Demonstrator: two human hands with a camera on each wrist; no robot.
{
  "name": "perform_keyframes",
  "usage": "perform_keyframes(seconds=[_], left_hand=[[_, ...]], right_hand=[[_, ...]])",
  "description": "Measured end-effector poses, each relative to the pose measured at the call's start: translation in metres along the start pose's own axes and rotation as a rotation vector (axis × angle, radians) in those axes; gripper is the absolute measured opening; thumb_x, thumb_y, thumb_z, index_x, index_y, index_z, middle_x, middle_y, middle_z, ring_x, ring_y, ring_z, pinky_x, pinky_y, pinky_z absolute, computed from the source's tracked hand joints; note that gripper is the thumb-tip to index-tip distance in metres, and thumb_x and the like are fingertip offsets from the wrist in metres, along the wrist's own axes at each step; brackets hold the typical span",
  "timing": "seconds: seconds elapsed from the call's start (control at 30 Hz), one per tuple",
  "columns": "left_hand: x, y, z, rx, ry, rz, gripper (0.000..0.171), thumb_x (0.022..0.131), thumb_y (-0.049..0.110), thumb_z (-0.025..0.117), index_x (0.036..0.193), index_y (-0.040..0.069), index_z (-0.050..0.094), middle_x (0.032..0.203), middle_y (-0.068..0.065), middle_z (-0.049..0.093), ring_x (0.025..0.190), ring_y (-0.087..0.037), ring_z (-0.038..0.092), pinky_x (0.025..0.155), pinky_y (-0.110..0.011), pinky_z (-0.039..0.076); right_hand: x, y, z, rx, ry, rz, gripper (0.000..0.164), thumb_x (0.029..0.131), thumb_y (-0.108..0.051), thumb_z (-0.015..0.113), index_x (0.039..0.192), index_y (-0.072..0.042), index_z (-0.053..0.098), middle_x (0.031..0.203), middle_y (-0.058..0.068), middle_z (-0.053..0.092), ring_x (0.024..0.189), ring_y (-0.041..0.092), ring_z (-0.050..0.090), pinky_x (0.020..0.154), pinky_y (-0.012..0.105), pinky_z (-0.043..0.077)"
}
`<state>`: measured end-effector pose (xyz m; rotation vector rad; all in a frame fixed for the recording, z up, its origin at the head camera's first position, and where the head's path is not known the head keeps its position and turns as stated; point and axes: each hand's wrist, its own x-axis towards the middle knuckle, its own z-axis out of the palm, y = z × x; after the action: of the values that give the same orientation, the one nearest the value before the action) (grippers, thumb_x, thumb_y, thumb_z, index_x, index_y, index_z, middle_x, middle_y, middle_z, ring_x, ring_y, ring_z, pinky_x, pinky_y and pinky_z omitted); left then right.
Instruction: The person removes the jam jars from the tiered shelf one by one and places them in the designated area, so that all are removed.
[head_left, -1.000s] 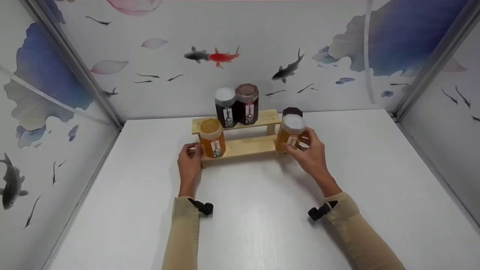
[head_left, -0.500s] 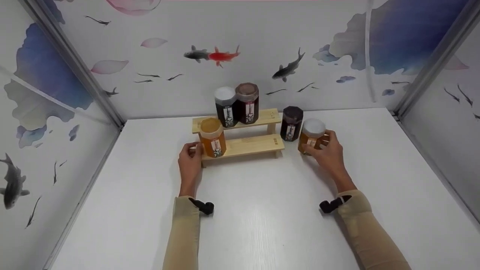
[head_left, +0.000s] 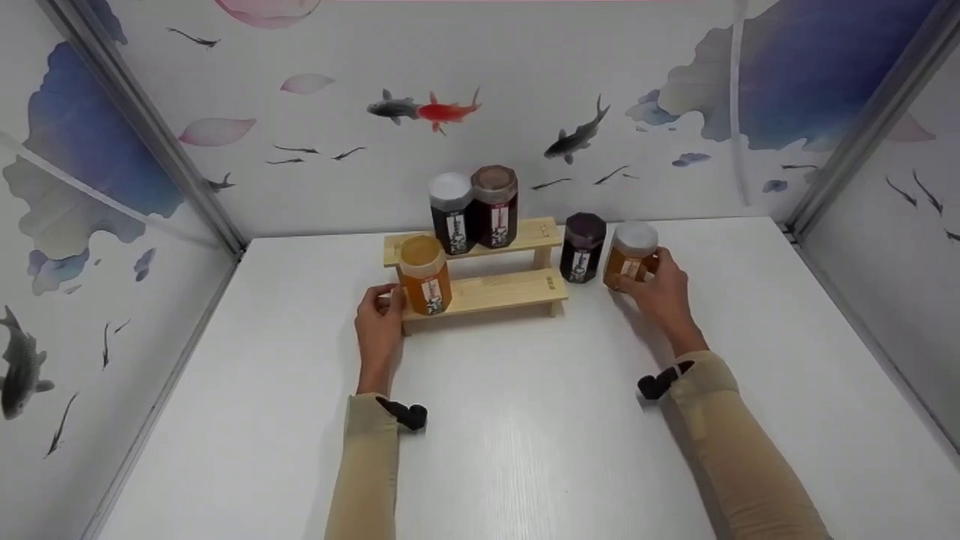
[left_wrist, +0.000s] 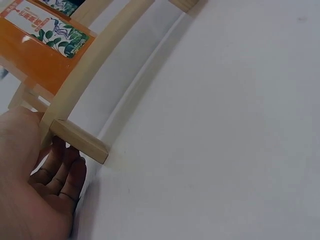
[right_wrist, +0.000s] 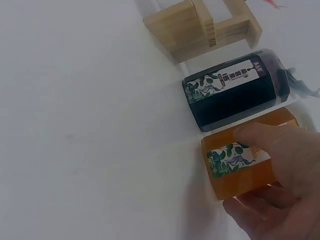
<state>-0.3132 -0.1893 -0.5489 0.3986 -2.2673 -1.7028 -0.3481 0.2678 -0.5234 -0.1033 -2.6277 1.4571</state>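
"Where's the white-lidded amber jar?"
"Right of centre in the frame, upright, up and left from your right hand; your thumb and fingers hold its sides. The dark jar stands just left."
"Your left hand?"
"Farther off, left of centre, gripping the wooden rack's end."

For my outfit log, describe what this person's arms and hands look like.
Long, plain tan sleeves reach toward the wrists. A small black device with a rounded end sits at each wrist. The left hand and right hand are ungloved.
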Motion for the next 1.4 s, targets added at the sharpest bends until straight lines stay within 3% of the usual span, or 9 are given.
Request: perform_keyframes(seconds=[0.37, 0.6, 0.87, 1.13, 1.3, 1.4], left_hand=[[0.000, 0.000, 0.002, -0.008, -0.009, -0.016, 0.035, 0.112, 0.040, 0.060, 0.133, 0.012, 0.066, 0.112, -0.009, 0.069, 0.095, -0.021, 0.062, 0.069, -0.028, 0.053], [0.001, 0.001, 0.003, -0.013, -0.003, 0.006, 0.035, 0.112, 0.039, 0.061, 0.132, 0.011, 0.067, 0.110, -0.010, 0.069, 0.094, -0.021, 0.063, 0.067, -0.027, 0.052], [0.000, -0.001, 0.004, -0.012, -0.004, -0.011, 0.036, 0.112, 0.043, 0.060, 0.133, 0.014, 0.066, 0.112, -0.008, 0.069, 0.096, -0.020, 0.063, 0.069, -0.026, 0.053], [0.001, 0.001, 0.002, -0.028, -0.021, -0.020, 0.037, 0.112, 0.044, 0.060, 0.134, 0.015, 0.065, 0.113, -0.008, 0.068, 0.096, -0.022, 0.063, 0.068, -0.029, 0.056], [0.001, -0.001, 0.001, -0.042, -0.029, -0.035, 0.037, 0.112, 0.045, 0.059, 0.134, 0.016, 0.064, 0.113, -0.007, 0.067, 0.096, -0.022, 0.062, 0.069, -0.031, 0.057], [0.001, -0.002, -0.001, -0.042, -0.029, -0.033, 0.037, 0.112, 0.045, 0.058, 0.134, 0.016, 0.064, 0.113, -0.007, 0.067, 0.096, -0.022, 0.062, 0.068, -0.031, 0.056]], right_hand=[[0.010, 0.002, 0.006, -0.038, -0.008, 0.011, 0.090, 0.099, -0.023, 0.082, 0.166, 0.001, 0.027, 0.168, 0.027, 0.042, 0.156, 0.043, 0.043, 0.127, 0.056, 0.038], [0.009, 0.005, 0.007, -0.030, -0.008, -0.010, 0.092, 0.099, -0.023, 0.082, 0.167, -0.001, 0.024, 0.168, 0.026, 0.041, 0.157, 0.043, 0.043, 0.127, 0.055, 0.039], [0.000, 0.005, 0.008, 0.033, 0.007, 0.034, 0.107, 0.095, -0.041, 0.085, 0.172, -0.008, 0.017, 0.171, 0.021, 0.039, 0.158, 0.040, 0.042, 0.127, 0.055, 0.040], [-0.010, -0.014, 0.014, -0.030, 0.238, -0.147, 0.103, 0.094, -0.040, 0.086, 0.170, -0.007, 0.024, 0.173, 0.020, 0.032, 0.163, 0.039, 0.029, 0.133, 0.059, 0.025], [-0.023, -0.039, 0.028, -0.092, 0.425, -0.358, 0.083, 0.095, -0.029, 0.086, 0.160, -0.003, 0.042, 0.161, 0.019, 0.049, 0.153, 0.035, 0.042, 0.131, 0.056, 0.028], [-0.031, -0.056, 0.042, -0.074, 0.447, -0.475, 0.070, 0.096, -0.021, 0.085, 0.154, -0.002, 0.051, 0.153, 0.018, 0.056, 0.146, 0.033, 0.049, 0.127, 0.055, 0.035]])
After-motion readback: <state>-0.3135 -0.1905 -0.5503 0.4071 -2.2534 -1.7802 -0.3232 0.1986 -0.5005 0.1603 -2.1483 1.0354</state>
